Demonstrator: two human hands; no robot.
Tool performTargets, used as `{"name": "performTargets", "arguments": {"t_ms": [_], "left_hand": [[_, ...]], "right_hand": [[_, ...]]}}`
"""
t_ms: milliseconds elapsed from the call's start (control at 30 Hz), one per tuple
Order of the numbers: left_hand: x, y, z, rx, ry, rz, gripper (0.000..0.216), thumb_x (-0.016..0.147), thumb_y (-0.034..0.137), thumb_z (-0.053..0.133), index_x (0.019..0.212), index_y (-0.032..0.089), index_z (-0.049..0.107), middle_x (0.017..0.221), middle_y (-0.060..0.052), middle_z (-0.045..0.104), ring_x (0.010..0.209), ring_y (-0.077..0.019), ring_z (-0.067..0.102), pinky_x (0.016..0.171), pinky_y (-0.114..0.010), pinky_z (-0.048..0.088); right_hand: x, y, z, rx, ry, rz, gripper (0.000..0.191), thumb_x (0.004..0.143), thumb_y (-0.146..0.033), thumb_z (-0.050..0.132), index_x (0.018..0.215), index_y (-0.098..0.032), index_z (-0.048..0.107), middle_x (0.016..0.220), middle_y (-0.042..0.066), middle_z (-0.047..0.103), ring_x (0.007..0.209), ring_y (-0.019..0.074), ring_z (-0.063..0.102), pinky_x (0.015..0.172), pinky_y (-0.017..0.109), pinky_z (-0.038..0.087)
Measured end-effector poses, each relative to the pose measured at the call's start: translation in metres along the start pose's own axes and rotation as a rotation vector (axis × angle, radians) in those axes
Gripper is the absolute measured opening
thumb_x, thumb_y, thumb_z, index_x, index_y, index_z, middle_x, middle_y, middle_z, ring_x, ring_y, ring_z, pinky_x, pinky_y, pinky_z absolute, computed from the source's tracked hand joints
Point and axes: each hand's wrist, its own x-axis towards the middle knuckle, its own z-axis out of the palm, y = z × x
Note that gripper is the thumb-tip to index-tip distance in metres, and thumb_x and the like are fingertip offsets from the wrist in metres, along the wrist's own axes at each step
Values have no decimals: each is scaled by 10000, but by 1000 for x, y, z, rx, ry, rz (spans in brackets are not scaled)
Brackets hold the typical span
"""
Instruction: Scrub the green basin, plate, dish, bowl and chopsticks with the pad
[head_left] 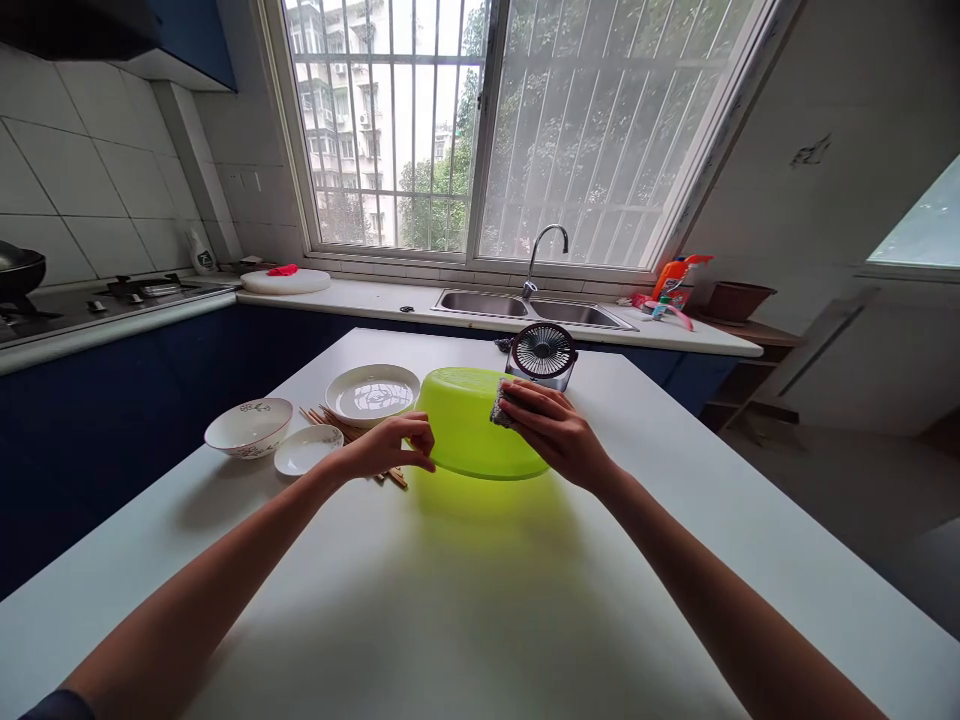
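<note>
A lime-green plastic basin (465, 425) lies upside down on the white table (480, 600). My left hand (390, 447) is closed on its left rim, fingers curled under the edge. My right hand (556, 432) lies on top of the basin at its right side and presses a dark grey scouring pad (501, 402) against it, fingers wrapped over the pad.
Left of the basin are a white plate (373, 392), a patterned bowl (248, 426), a small saucer (306, 450) and wooden chopsticks (337, 425). A small black desk fan (541, 354) stands just behind the basin. Sink and tap (534, 300) under the window, stove (135, 292) at left.
</note>
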Motion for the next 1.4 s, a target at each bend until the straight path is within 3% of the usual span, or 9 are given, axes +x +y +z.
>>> {"name": "performTargets", "arguments": {"t_ms": [233,433,667,1000,1267,1400], "left_hand": [[1,-5,-3,-48,73,-24,352,770,463,756,713,159,587,790,12,506,725,-123,482,666,-247,432],[0,-12,-6,-112,53,-31,319,755,425,773,715,162,598,800,12,521,721,-119,501,663,-242,454],[0,-15,-9,-99,60,-36,302,734,406,793,718,163,613,785,13,529,736,-127,508,679,-250,453],[0,8,-14,141,56,21,250,804,413,737,856,180,666,923,-34,632,904,-184,582,846,-318,472],[7,23,7,458,102,208,309,799,476,732,812,185,629,814,-29,643,778,-178,563,732,-296,441],[7,25,13,512,85,223,299,848,463,684,781,183,607,761,-19,623,717,-159,524,676,-272,399]], "right_hand": [[-16,-15,1,-72,-48,-80,426,981,-146,489,1388,-261,538,1365,92,612,1360,247,476,1047,449,478],[-25,-20,3,-127,-127,-176,425,949,-283,593,1362,-195,548,1370,127,602,1391,274,432,1083,481,447],[-25,-23,9,-225,-91,-233,389,953,-143,531,1336,-206,562,1334,84,637,1386,236,442,1097,452,444],[-11,-46,8,-337,-116,-199,347,940,-137,560,1283,-157,612,1362,98,613,1355,272,480,1069,449,466],[-9,-60,13,-376,-159,-113,425,943,-123,539,1357,-213,575,1404,93,575,1355,276,482,1078,467,464],[-9,-63,15,-376,-181,-100,420,955,-125,515,1357,-228,575,1424,79,557,1358,267,479,1091,464,455]]}}
